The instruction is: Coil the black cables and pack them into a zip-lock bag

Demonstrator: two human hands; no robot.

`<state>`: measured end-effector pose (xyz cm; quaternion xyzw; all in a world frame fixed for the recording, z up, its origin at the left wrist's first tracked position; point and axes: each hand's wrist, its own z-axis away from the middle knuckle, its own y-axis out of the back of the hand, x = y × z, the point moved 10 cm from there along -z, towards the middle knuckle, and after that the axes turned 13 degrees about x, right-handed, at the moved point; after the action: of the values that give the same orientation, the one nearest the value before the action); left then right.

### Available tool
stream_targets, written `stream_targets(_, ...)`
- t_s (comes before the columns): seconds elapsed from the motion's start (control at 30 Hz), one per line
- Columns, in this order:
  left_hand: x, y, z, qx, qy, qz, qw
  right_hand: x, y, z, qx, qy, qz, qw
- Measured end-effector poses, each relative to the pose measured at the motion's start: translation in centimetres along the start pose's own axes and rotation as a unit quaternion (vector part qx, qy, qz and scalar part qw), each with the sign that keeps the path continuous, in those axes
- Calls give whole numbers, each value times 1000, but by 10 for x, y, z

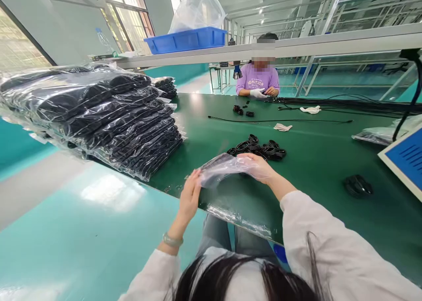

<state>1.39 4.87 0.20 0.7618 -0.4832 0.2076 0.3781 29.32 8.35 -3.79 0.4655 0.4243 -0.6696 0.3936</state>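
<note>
A clear plastic bag [216,171] is stretched between my two hands above the near edge of the green table. My left hand [190,194] grips the bag's left end, fingers closed along its edge. At the other end, my right hand [259,168] holds the bag, with film lying over part of the fingers; whether they are inside it I cannot tell. Just beyond the bag lies a pile of coiled black cables [260,148], partly hidden by the bag and my right hand.
Bagged black bundles [108,112] are stacked high at left. A lone black coil [358,186] lies right, near a blue-fronted box [405,160]. Across the green table [316,160], a person in purple [259,79] works beside long black cables [329,102]. A shelf bears a blue tray [187,41].
</note>
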Motion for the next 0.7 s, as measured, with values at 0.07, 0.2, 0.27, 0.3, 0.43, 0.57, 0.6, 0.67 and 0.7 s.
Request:
stream_targets(0.07,6,-4,39,-24,-50,-47,997,23,18,10,2,-51,-28,998)
stream_targets(0.2,29,-14,99,-41,-108,-121,986,61,56,65,-27,-161,-102,981)
stream_targets(0.27,52,-20,110,-15,-164,-130,978,73,65,99,-26,-214,-207,954)
stream_targets(0.3,65,-28,113,-15,-202,-116,972,76,69,111,-10,-212,-235,948)
stream_targets(0.43,100,-78,102,-107,-238,-2,965,80,65,136,25,-133,-159,978)
stream_targets(0.57,104,-111,79,-162,-121,12,979,68,64,135,93,-25,39,995)
stream_targets(0.6,106,-116,79,-185,-107,14,977,62,67,135,109,-4,67,992)
stream_targets(0.67,109,-120,82,-225,-85,21,970,52,74,137,130,19,90,987)
stream_targets(0.7,111,-119,83,-237,-74,26,968,49,78,139,137,24,92,986)
